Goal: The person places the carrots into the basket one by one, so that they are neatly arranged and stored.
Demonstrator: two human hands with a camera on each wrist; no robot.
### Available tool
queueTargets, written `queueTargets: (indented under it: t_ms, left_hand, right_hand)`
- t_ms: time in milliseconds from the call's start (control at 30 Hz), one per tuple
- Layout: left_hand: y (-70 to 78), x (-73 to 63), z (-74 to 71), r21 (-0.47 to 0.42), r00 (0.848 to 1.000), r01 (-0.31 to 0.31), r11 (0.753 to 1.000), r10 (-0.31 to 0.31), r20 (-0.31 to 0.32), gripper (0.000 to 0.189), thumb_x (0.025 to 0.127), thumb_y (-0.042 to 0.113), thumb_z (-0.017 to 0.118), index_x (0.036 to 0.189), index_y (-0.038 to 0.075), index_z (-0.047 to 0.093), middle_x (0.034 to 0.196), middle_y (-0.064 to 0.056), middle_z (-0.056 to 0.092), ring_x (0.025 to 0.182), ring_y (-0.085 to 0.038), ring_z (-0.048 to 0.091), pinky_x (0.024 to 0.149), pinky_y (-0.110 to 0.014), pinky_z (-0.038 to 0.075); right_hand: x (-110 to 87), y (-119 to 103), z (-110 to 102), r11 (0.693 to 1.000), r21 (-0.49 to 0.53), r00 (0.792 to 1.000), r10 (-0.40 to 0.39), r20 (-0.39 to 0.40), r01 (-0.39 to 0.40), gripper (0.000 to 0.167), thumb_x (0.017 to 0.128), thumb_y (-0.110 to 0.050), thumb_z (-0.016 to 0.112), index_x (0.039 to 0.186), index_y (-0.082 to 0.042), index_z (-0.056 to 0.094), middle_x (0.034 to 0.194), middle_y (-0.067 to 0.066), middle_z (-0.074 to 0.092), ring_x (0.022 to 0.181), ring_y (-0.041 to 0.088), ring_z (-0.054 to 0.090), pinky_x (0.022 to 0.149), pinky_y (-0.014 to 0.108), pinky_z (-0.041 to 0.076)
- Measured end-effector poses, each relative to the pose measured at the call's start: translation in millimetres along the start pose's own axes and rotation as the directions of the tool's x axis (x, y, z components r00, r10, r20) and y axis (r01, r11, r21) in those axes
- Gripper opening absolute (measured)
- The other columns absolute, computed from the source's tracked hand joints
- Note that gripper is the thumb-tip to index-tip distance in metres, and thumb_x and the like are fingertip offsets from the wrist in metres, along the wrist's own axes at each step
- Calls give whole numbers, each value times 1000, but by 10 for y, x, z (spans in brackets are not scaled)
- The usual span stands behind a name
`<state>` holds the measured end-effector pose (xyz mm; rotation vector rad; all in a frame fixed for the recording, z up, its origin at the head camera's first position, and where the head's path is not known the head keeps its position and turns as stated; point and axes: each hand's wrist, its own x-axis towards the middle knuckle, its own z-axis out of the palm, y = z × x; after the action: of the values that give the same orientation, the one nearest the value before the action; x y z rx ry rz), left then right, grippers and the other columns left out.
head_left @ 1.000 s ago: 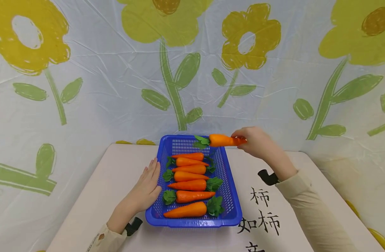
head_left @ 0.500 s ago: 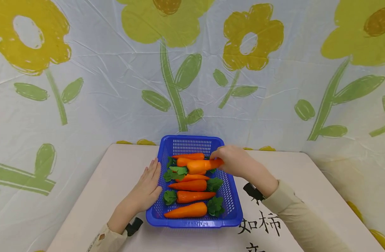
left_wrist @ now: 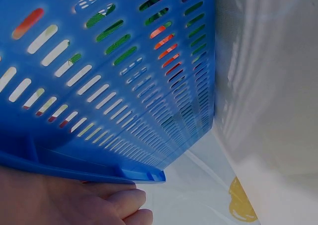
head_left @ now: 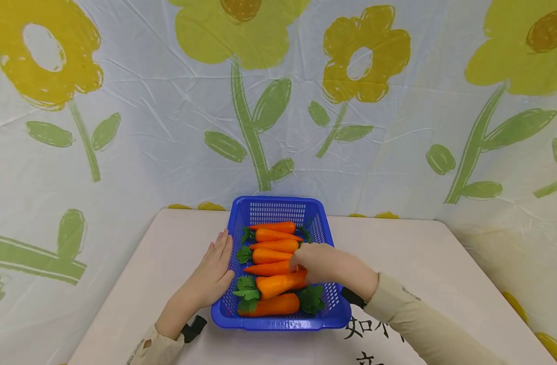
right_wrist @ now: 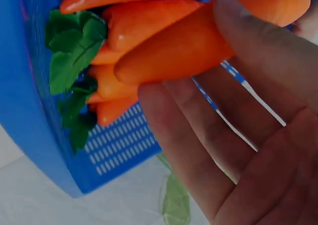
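A blue plastic basket [head_left: 278,323] with slotted walls holds several orange carrots with green leaves, lying crosswise in a row. My right hand [head_left: 326,263] reaches in over its right side and pinches a carrot [head_left: 274,285] near the narrow tip. Its leaves [head_left: 246,288] point left and overlap the front carrot [head_left: 278,305]. In the right wrist view the thumb [right_wrist: 258,24] lies on one side of the carrot, the fingers [right_wrist: 184,120] beneath. My left hand [head_left: 211,271], fingers straight, rests along the basket's left rim; in the left wrist view its fingers [left_wrist: 119,202] touch under the rim.
The basket stands on a pale table [head_left: 178,238] with black written characters [head_left: 365,327] at the right front. Behind the table hangs a white cloth [head_left: 169,101] printed with yellow flowers. Inside, the basket's back end [head_left: 278,209] shows bare slots.
My right hand has brought the carrot from above the basket's back right corner down and forward, to the front carrots. The left hand stays at the left rim.
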<state>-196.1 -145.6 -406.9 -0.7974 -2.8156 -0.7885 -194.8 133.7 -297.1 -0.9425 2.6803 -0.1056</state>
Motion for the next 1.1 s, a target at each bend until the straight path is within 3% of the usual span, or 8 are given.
queueTargets:
  t_ms: [267,500,633,800,1100]
  left_hand:
    - [15,-12,-4,8,1000,3,1000,-3,-5,71,94,9,48,153,-12,13,163,-26,5,150,-39,6,117,-61,11]
    - [9,-5,10,2,1000,7,1000,-7,2,71,95,10,48,153,-11,12,163,-24,4,150,-38,5,118,-60,10]
    - [10,-8,8,3,1000,-1,1000,1,-1,70,95,9,47,153,-12,13,163,-25,4,150,-39,5,118,-60,10]
    - [13,-2,14,14,1000,-10,1000,10,-7,70,95,9,48,152,-13,15,162,-27,6,150,-41,7,117,-61,11]
    - [17,3,18,10,1000,-2,1000,2,2,71,95,10,48,152,-13,14,163,-26,4,150,-40,6,118,-60,10]
  right_hand:
    - [156,-93,103,997,71,980,-11,199,-3,32,78,-9,83,109,-14,76,94,-6,65,86,8,56,83,24,52]
    - [259,-200,192,997,73,940,2,341,-29,44,81,-5,79,121,-22,71,105,-10,65,85,6,54,75,22,52]
    - [307,-275,254,1000,23,924,10,382,-20,52,81,-6,79,127,-27,68,117,-13,66,91,4,56,81,25,53]
    - [365,-334,339,999,-19,907,52,417,-48,59,80,-9,80,132,-32,64,122,-14,64,104,5,58,94,33,52]
    - [395,-377,417,995,-63,895,99,435,-79,66,82,-8,78,139,-36,59,127,-15,62,95,6,55,98,35,50]
